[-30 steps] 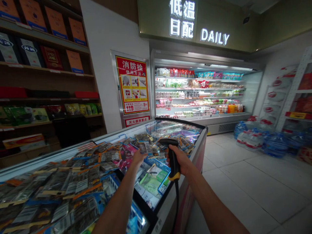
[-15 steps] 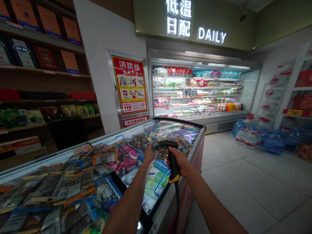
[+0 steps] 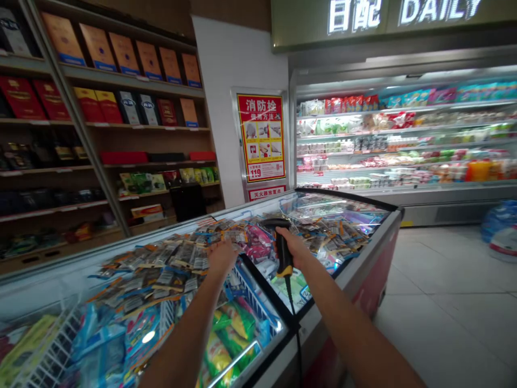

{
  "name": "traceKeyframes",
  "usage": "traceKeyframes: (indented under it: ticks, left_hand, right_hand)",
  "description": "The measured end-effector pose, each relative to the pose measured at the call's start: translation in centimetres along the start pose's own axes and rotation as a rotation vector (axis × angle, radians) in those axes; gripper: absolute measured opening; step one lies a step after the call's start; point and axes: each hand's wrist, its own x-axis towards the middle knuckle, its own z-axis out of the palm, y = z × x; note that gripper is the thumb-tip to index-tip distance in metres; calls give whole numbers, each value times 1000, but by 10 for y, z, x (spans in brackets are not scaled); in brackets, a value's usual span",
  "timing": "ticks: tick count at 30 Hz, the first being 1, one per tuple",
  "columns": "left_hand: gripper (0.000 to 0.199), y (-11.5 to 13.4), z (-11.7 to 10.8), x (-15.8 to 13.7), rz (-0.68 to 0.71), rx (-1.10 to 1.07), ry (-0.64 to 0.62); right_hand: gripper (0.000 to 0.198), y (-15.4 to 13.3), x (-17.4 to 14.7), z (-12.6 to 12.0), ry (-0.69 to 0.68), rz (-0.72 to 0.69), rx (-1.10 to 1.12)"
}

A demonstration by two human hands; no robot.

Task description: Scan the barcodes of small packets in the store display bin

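My left hand (image 3: 221, 257) reaches over a spread pile of flat packets (image 3: 161, 275) on the freezer's glass top. Its fingers are partly blurred and appear closed on the near edge of an orange-edged packet (image 3: 235, 234). In my right hand (image 3: 294, 249) is a black and yellow barcode scanner (image 3: 284, 256), gripped by its handle, with its head turned left towards that packet. A black cable (image 3: 298, 345) hangs from the handle. More flat packets (image 3: 331, 237) lie on the glass to the right of the scanner.
The chest freezer (image 3: 339, 288) holds bagged frozen goods in baskets under its glass. Shelves of boxes (image 3: 147, 62) stand at the left. A lit open fridge (image 3: 404, 183) runs along the back, and water bottles (image 3: 503, 231) stand on the tiled floor (image 3: 444, 312) at right.
The view has swung left. My left hand has moved left, from beside the far packets to the nearer pile. My right hand still holds the scanner.
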Motion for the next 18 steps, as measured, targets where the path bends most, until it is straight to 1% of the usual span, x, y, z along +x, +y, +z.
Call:
traceKeyframes:
  ticks: [1,3,5,6,10,13,16,18]
  left_hand:
    - [44,-5,1,-2,-23,33,-8]
    - [51,-10,5,-2,-45,57,22]
    - [56,-10,10,2,-58,36,54]
    - [56,-9,12,6,-63,17,51]
    - [42,-8,13,26,-31,-38,-39]
    - [38,-6,15,37,5,-70,-95]
    - [42,-3,20,41,26,-129,-87]
    - [42,-3,22,41,13,-167,-59]
  right_hand:
    - [23,2,4,3,-16,12,-1]
    - [24,7,12,6,-58,42,1]
    - [24,13,20,5,-92,58,14]
    - [24,16,24,4,-104,58,32]
    - [27,29,35,-7,-141,70,130]
    - [28,32,37,-16,-163,81,169]
    - [28,30,33,-22,-185,59,214]
    - [29,29,29,-23,-194,58,238]
